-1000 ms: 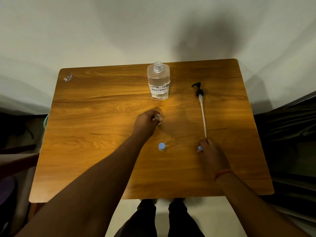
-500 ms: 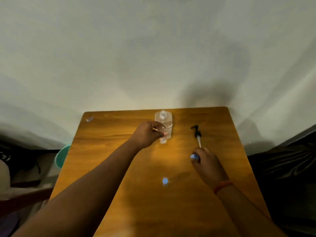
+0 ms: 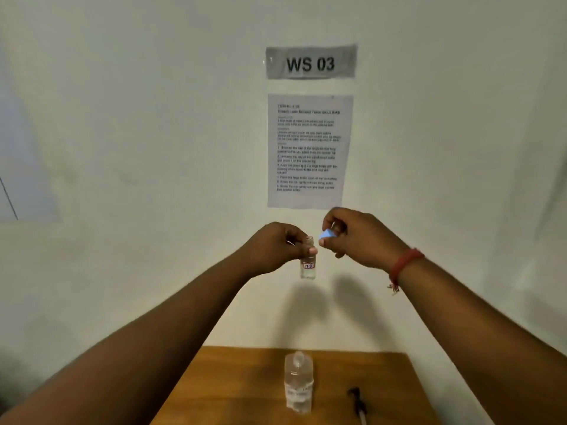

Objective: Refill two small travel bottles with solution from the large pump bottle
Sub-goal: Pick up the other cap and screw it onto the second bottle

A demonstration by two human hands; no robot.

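— Behind everything, what is seen?
— Pale wall (image 3: 122, 148) fills most of the frame. A grey sign (image 3: 310, 62) reading "WS 03" is fixed at upper centre, and a printed instruction sheet (image 3: 310, 151) is taped just below it; its small text is too blurred to be read.

— And the worktop?
— Only a wooden worktop (image 3: 239, 391) edge is shown at the bottom centre. The large bottle (image 3: 298, 385), clear and with its neck uncovered, is stood upright on it. The black pump head (image 3: 356, 400) with its tube is laid flat just to the right of that bottle, apart from it.

— Where is the small travel bottle?
— The small travel bottle (image 3: 307, 262) is held upright in mid-frame, raised in front of the wall, well above the worktop. Clear liquid is seen in its lower part, and a small label marked "17B" is stuck on it. Its mouth is uncapped.

— How are the hands placed?
— The left hand (image 3: 276, 248) is closed round the bottle's upper part, pinched by thumb and fingers. A blue cap (image 3: 327, 234) is pinched in the right hand (image 3: 359, 236), just beside the bottle's mouth and slightly above it, not touching. A red thread band (image 3: 405, 263) is worn on the right wrist.
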